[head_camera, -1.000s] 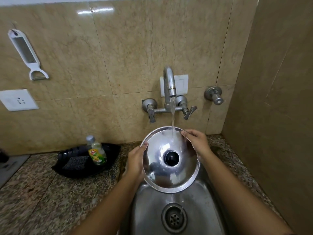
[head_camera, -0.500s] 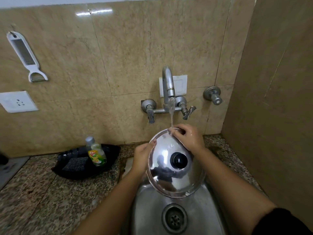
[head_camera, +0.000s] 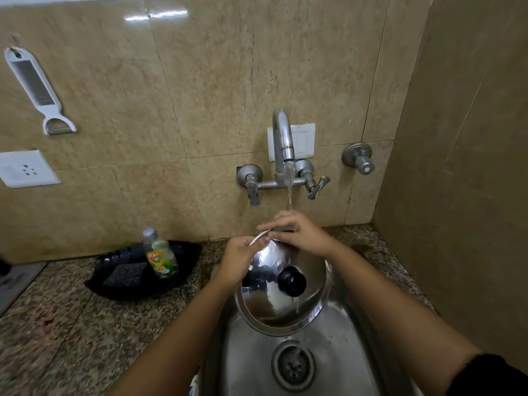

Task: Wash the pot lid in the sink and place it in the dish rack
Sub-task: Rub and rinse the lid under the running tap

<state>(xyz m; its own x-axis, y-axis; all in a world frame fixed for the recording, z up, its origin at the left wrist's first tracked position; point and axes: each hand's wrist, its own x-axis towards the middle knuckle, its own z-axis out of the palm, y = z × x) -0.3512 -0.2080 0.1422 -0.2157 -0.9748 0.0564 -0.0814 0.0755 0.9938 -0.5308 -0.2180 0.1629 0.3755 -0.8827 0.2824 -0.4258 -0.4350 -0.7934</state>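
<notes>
A steel pot lid point(head_camera: 274, 298), black knob point(head_camera: 292, 281) facing up, tilts over the sink point(head_camera: 337, 352) beneath the running tap point(head_camera: 283, 144). The left hand point(head_camera: 240, 261) pinches its far-left rim; the right hand point(head_camera: 300, 234) curls closed over the far edge. Wet metal and a rim-only hold could let it slip and clatter into the basin. No dish rack is visible.

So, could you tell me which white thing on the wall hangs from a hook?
The grater-peeler at upper left; the socket below it sits flush.
</notes>
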